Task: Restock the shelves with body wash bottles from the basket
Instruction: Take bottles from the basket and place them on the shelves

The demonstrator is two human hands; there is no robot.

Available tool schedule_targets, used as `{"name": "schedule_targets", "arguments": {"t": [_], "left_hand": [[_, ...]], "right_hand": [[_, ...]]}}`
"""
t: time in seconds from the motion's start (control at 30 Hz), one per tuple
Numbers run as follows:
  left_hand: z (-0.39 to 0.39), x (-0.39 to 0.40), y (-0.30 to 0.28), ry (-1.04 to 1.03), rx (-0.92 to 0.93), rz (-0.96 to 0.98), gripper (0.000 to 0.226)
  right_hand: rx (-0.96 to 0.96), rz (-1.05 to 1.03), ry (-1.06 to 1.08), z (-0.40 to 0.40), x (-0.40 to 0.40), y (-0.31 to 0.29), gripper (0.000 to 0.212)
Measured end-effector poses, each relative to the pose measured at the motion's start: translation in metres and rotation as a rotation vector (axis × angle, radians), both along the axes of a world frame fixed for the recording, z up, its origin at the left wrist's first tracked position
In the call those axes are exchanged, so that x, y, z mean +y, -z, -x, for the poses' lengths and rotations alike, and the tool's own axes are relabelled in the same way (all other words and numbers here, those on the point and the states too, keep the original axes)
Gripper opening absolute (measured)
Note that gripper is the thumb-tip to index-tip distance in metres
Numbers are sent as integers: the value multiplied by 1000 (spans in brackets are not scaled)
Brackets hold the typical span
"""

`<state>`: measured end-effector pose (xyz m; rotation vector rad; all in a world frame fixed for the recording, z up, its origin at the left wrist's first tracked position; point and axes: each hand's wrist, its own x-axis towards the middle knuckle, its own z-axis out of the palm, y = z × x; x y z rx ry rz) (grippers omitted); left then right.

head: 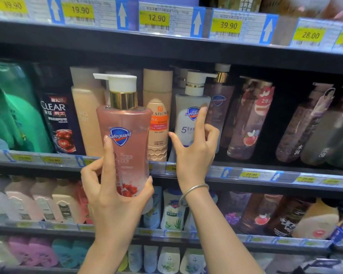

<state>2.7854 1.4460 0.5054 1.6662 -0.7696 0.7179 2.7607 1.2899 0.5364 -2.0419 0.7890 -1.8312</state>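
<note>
My left hand [115,192] grips a pink Safeguard body wash bottle [125,143] with a gold collar and white pump, held upright in front of the middle shelf [265,176]. My right hand [194,153], wearing a silver bangle, is raised beside it with fingers apart. Its index fingertip touches a white Safeguard pump bottle [188,115] standing on that shelf. The basket is not in view.
The middle shelf holds green bottles, a dark Clear bottle [57,119], beige bottles [157,115] and purple pump bottles [246,119]. A dark gap lies right of these. Price tags line the shelf edges. Lower shelves are packed with more bottles.
</note>
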Motion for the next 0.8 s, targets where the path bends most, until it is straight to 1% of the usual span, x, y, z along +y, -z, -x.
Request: {"name": "schedule_targets", "arguments": {"t": [0.07,0.17,0.33,0.47,0.6,0.67,0.8], "left_hand": [[-1,-1,1,0,-3,-15,113],[-1,-3,2,-8,-6,-37,123],[3,-7,3,6,-7,-39,127],[7,-10,2,-17,23,-29,126],[13,-15,-2,-38,14,-46,122],[16,-18,-4,-48,9,-47,120],[25,-25,-10,-25,-9,-39,120]], "right_hand": [[36,-11,-2,1,0,0,98],[123,-20,-56,11,3,4,97],[268,-26,-104,29,4,16,94],[252,-56,-158,27,-2,15,97],[272,-75,-179,28,-3,14,95],[298,-25,-120,33,-4,14,89],[318,178,114,62,-21,16,66]]}}
